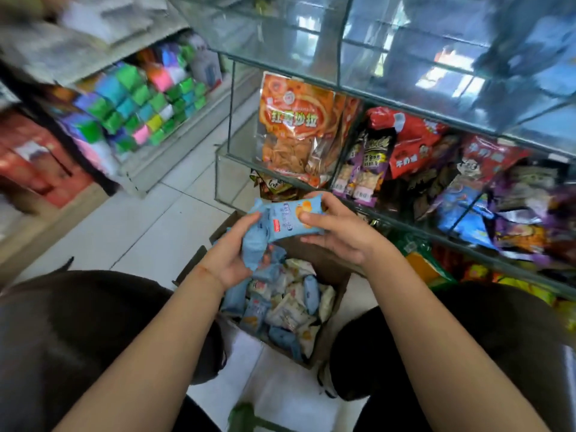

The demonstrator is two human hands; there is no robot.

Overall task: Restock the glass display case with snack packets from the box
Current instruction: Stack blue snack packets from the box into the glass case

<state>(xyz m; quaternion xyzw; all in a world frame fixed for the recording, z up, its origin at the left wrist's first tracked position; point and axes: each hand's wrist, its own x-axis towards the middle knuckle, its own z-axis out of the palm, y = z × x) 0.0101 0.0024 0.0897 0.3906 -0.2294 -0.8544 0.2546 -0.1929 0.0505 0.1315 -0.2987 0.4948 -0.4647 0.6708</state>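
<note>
A cardboard box [331, 333] stands on the floor between my knees, filled with several small light-blue and white snack packets [290, 302]. My left hand [229, 255] grips a bunch of blue packets [254, 244] above the box. My right hand [338, 230] pinches one blue packet [285, 218] with an orange picture, thumb on its front. The glass display case [405, 88] rises just beyond and to the right of my hands, its compartments holding orange, red, purple and blue snack bags.
Large orange snack bags [296, 129] fill the case's left compartment. A shelf at left holds coloured wrapped blocks [137, 104] and red boxes [34, 157]. White tiled floor [140, 226] lies between the shelf and the case.
</note>
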